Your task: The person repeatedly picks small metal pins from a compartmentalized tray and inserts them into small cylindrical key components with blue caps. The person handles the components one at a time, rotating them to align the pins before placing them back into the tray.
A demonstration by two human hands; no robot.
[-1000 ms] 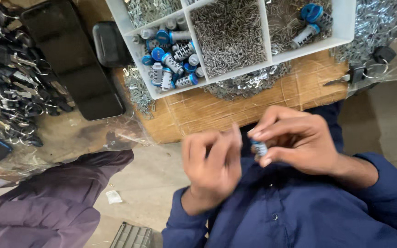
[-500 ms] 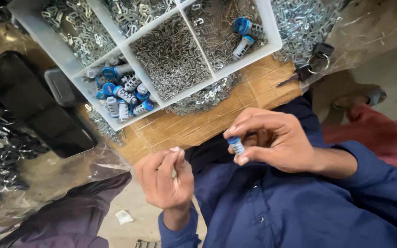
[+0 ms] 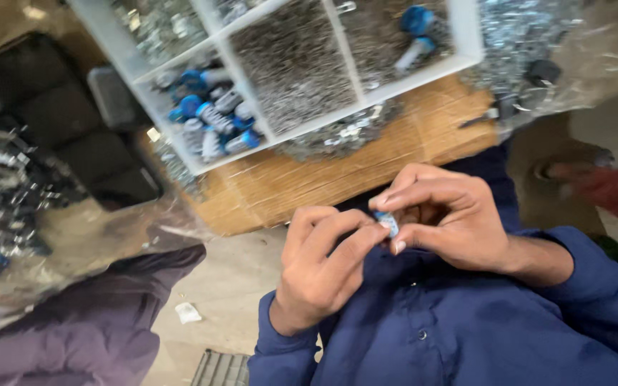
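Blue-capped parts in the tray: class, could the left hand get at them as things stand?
Probably yes. The blue-capped parts lie uncovered in an open tray compartment, with nothing between them and the left hand, though its fingers now meet the small piece.

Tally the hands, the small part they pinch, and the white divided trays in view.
Hands: 2, left hand and right hand
Small blue-and-silver part: 1, pinched between both
White divided tray: 1
Total: 4
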